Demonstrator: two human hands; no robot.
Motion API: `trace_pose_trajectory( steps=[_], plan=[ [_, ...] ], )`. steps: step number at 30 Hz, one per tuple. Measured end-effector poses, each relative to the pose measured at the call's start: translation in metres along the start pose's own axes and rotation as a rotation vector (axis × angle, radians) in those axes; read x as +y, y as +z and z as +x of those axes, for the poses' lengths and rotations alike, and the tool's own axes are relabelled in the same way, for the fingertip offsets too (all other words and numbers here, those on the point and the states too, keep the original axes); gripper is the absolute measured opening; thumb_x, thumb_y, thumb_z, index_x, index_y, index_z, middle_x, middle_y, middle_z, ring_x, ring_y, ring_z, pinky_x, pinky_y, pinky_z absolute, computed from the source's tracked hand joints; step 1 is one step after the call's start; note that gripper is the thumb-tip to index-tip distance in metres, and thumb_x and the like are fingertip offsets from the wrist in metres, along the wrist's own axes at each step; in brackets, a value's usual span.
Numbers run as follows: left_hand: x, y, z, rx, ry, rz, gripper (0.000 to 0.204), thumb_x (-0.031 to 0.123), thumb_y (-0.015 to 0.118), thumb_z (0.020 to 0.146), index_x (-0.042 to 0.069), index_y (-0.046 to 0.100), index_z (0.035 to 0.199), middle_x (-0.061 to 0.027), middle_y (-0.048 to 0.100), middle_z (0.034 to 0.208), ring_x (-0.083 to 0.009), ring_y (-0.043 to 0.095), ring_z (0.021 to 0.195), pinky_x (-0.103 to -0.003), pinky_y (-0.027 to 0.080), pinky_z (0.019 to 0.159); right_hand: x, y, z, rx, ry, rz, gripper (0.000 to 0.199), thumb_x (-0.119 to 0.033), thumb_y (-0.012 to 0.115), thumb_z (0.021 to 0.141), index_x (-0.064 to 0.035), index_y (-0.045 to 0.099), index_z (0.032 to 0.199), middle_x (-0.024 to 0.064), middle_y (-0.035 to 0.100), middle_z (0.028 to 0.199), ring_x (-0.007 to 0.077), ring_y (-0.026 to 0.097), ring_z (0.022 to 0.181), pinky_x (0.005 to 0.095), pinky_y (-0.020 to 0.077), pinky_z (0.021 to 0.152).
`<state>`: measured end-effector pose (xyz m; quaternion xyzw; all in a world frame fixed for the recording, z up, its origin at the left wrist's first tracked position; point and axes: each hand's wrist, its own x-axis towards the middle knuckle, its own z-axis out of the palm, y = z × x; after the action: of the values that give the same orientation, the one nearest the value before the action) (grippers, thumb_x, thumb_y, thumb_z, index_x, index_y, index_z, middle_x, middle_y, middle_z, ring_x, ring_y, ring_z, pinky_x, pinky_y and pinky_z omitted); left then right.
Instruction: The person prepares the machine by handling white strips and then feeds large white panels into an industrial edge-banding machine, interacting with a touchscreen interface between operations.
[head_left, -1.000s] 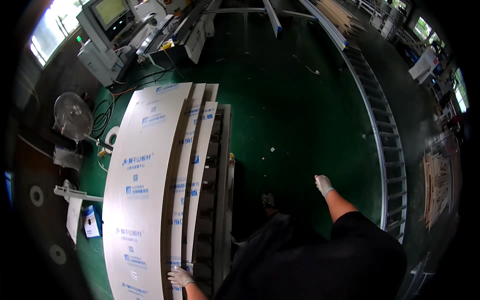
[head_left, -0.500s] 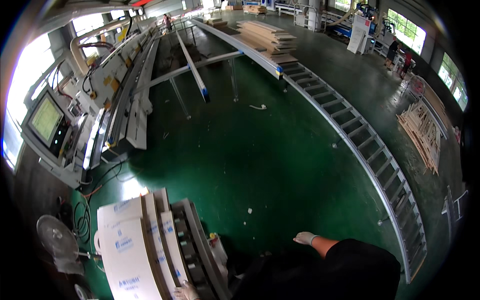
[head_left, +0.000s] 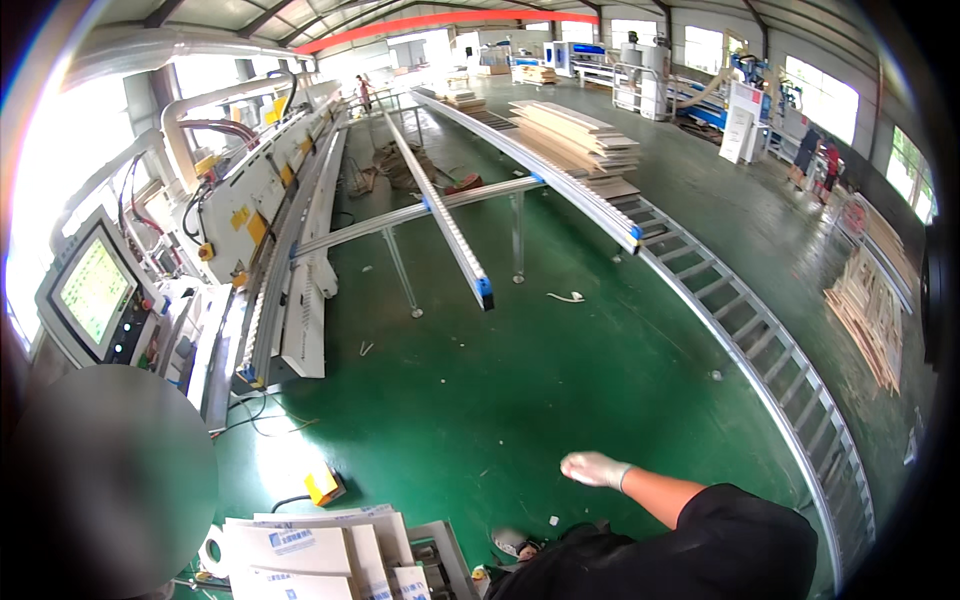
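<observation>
Over green floor, gloved right hand hangs open, empty; left hand out of view, near white panels.

Dressed in a black short-sleeved top. Thin whitish glove on the right hand, cuff ending at the wrist. Forearm bare.

Your right hand, gloved and empty, hangs out from your dark sleeve, fingers loosely extended; your left hand is out of sight.
</observation>
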<state>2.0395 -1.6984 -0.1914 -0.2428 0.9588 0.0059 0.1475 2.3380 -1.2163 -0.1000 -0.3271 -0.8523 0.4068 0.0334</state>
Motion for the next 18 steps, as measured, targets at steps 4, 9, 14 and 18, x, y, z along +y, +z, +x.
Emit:
trace_pose_trajectory(
  steps=[4, 9, 14, 18],
  plan=[
    [0.052, 0.005, 0.003, 0.002, 0.023, 0.144, 0.095, 0.081, 0.022, 0.089, 0.012, 0.027, 0.154, -0.0242, 0.021, 0.160, -0.0480, 0.023, 0.144, -0.076, 0.012, 0.109, -0.146, -0.127, 0.094, 0.415, -0.261, 0.464, 0.022, -0.011, 0.059, 0.099, -0.0026, 0.065, 0.118, 0.0060, 0.067, 0.107, 0.0138, 0.062, 0.101, 0.0291, 0.0511, 0.089],
    [0.067, 0.029, 0.019, 0.041, -0.042, 0.398, 0.090, 0.080, 0.019, 0.090, 0.016, 0.034, 0.153, -0.0189, 0.029, 0.159, -0.0441, 0.030, 0.144, -0.075, 0.010, 0.110, -0.281, -0.256, 0.123, 0.688, -0.954, 0.283, 0.047, -0.036, 0.056, 0.102, 0.0041, 0.058, 0.126, 0.0178, 0.064, 0.124, 0.0281, 0.062, 0.115, 0.0398, 0.0469, 0.102],
    [0.035, 0.094, 0.061, 0.303, -0.165, 1.218, 0.089, 0.078, 0.021, 0.092, 0.015, 0.034, 0.153, -0.0161, 0.033, 0.158, -0.0383, 0.031, 0.145, -0.064, 0.010, 0.118, -0.250, -0.246, 0.248, 0.825, -0.897, 0.363, 0.043, -0.034, 0.053, 0.101, 0.0035, 0.060, 0.122, 0.0158, 0.063, 0.120, 0.0243, 0.059, 0.111, 0.0383, 0.0463, 0.098],
    [0.161, -0.025, -0.009, -0.138, -0.323, -0.061, 0.096, 0.076, 0.029, 0.093, 0.004, 0.018, 0.156, -0.0260, 0.015, 0.161, -0.0438, 0.013, 0.149, -0.060, 0.005, 0.119, -0.061, -0.115, 0.357, 0.304, -0.099, 0.135, 0.051, -0.035, 0.055, 0.098, 0.0058, 0.055, 0.130, 0.0259, 0.060, 0.126, 0.0360, 0.059, 0.117, 0.0418, 0.0468, 0.101]
  ],
)
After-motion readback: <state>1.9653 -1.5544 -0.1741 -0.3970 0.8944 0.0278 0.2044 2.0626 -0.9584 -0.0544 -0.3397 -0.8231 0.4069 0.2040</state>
